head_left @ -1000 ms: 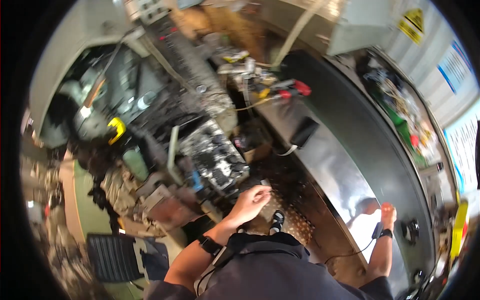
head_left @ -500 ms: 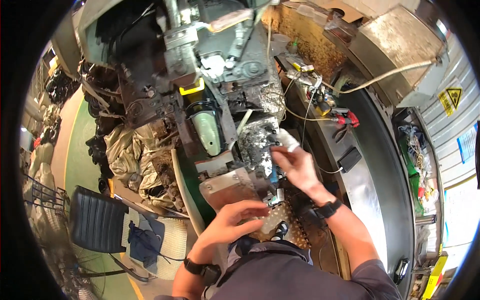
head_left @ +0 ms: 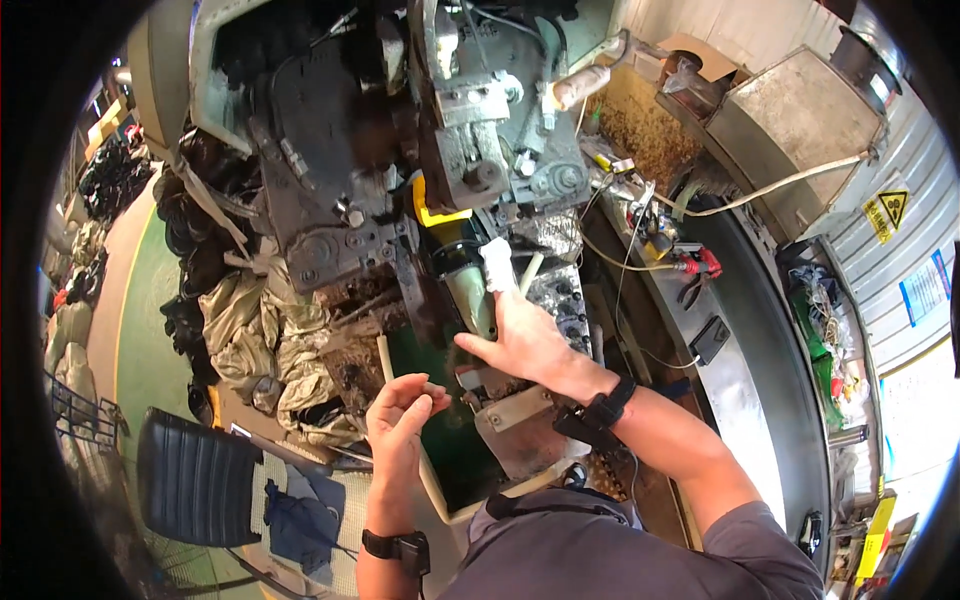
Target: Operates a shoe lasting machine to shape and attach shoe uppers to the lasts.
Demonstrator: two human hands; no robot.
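My right hand [head_left: 530, 335] reaches into the machine, its thumb stretched out away from the fingers. A white cloth-like wrap [head_left: 495, 265] covers its fingertips; I cannot tell whether it is worn or held. Beneath and beside those fingers is a pale green, rounded part [head_left: 466, 296] below a yellow bracket [head_left: 436, 206]. My left hand [head_left: 400, 425] hovers over the left rim of a dark green trough, its thumb and fingertips brought close together. Anything between them is too small to make out. A metal plate with bolts [head_left: 515, 412] lies under my right wrist.
Heavy machine arms [head_left: 475, 130] rise ahead. Crumpled beige sacks [head_left: 255, 340] lie at the left, beyond a black chair [head_left: 200, 480] with dark cloth on its seat. On the right, a metal ledge [head_left: 740, 420] carries a black phone-like device [head_left: 709, 340], pliers and a red-handled tool [head_left: 703, 263].
My right hand has moved left and forward, from the mottled metal block to the pale green part. My left hand has shifted left and its fingers have curled together. The view has shifted too.
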